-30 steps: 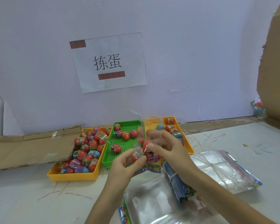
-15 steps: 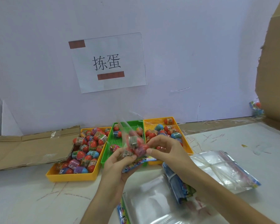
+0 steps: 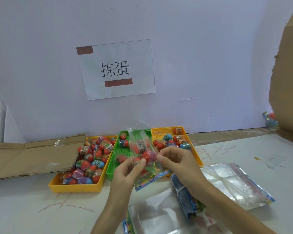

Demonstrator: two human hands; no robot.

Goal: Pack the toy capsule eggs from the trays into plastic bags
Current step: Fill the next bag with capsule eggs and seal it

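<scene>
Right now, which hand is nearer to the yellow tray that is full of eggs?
Left. The left hand holds the bag over the green tray, next to the full yellow tray; the right hand, also pinching the bag, is farther right, by the other yellow tray.

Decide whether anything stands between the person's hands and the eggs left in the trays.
No lid or cover. Only the clear bag, pinched by the left hand and right hand, hangs over the green tray; the left yellow tray and right yellow tray lie open.
</scene>
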